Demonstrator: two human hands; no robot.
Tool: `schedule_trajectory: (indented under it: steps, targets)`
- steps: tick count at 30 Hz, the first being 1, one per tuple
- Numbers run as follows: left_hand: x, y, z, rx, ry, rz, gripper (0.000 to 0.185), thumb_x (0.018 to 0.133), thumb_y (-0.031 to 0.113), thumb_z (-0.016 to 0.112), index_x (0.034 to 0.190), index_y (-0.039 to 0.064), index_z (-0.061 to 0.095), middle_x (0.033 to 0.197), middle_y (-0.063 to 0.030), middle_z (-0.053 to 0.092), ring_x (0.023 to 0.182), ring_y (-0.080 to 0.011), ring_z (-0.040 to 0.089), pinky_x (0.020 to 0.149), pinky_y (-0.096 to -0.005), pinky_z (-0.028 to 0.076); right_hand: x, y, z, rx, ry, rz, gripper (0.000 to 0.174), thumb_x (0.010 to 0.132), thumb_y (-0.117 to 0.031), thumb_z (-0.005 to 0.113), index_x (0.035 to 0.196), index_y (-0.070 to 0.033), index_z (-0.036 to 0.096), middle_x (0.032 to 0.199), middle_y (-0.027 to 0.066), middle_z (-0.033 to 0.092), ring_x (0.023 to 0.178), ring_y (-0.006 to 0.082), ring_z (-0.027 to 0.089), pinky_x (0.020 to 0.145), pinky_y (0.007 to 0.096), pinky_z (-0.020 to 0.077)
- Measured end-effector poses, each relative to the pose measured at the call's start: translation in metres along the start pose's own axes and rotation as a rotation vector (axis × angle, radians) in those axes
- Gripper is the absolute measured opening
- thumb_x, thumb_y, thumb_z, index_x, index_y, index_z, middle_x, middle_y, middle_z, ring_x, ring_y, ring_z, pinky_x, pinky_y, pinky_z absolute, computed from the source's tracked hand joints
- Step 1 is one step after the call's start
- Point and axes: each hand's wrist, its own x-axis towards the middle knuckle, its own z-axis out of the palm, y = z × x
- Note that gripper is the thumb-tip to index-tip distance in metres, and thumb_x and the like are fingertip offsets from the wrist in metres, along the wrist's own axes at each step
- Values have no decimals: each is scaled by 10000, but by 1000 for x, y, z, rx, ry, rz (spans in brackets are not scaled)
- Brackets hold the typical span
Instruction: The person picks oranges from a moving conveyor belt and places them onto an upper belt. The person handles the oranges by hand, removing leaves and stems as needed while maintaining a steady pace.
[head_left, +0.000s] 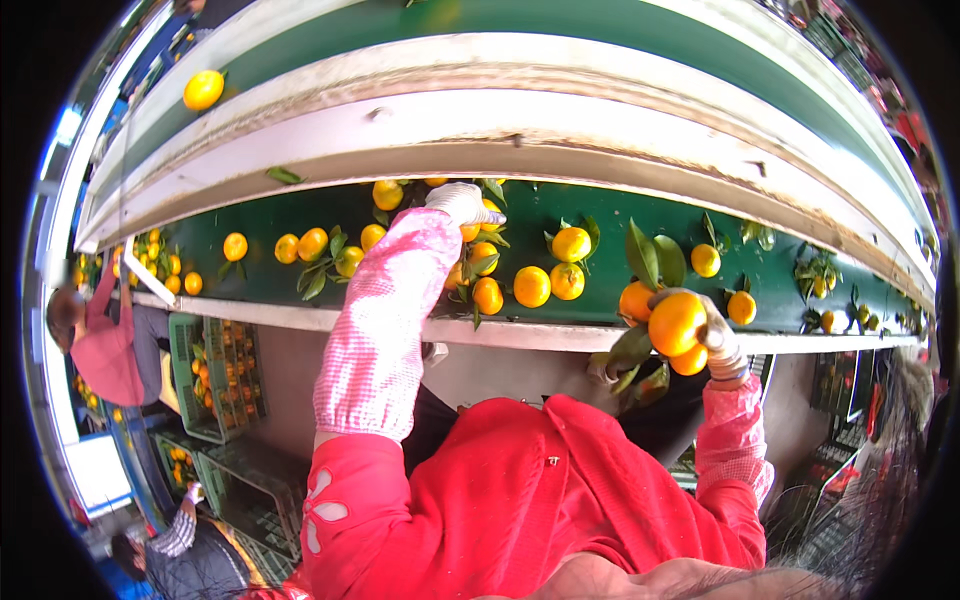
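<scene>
My left hand (459, 204), in a white glove below a pink checked sleeve, reaches over oranges on the green conveyor belt (585, 210). Its fingers rest at an orange (491, 214); whether they grip it is hidden. My right hand (720, 337), gloved too, holds a bunch of oranges (676, 324) with green leaves above the belt's near edge. Between my hands lie loose oranges (532, 286), some with leaves. More oranges with leafy stems (313, 244) lie left of my left arm, and others (741, 307) lie beyond my right hand.
A white rail (540, 335) edges the belt close to my body. Past the belt runs a broad white ledge (480, 112), with a second green belt (525, 22) behind. Green plastic crates (196, 375) of oranges stand at left, near a seated co-worker (112, 352); another person (195, 559) is lower left.
</scene>
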Motion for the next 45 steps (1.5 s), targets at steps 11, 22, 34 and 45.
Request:
schedule_trajectory:
  steps: [11, 22, 34, 45]
  targets:
    - [-194, -48, -91, -674, 15, 881, 430, 890, 378, 760, 1167, 65, 660, 1039, -43, 712, 1003, -150, 657, 934, -352, 499, 46, -238, 82, -817, 631, -1187, 615, 806, -402, 782, 1266, -35, 602, 1207, 189, 613, 1087, 332, 594, 970, 433, 474]
    - [-133, -203, -278, 16, 984, 404, 355, 896, 363, 742, 1187, 166, 692, 1132, -76, 707, 1050, -321, 680, 915, -405, 547, 135, -192, 184, -1754, 544, -1156, 283, 909, -125, 681, 1179, -56, 633, 1134, 154, 659, 984, 339, 675, 808, 415, 552]
    - [-195, -304, -60, -231, 1048, 480, 192, 889, 84, 681, 1079, 86, 710, 1029, -134, 723, 931, -319, 701, 858, -391, 551, 171, 94, 111, -1405, 189, 23, 626, 759, -227, 787, 1352, -194, 590, 1335, 161, 575, 1145, 337, 613, 936, 407, 533]
    - [-82, -306, 39, 325, 352, 362, 433, 848, 254, 738, 1245, 132, 616, 1234, -142, 582, 1074, -362, 591, 848, -458, 541, 232, 86, 171, -426, 350, -477, 368, 877, -36, 702, 1239, -41, 632, 1165, 92, 698, 1063, 193, 652, 1004, 322, 478]
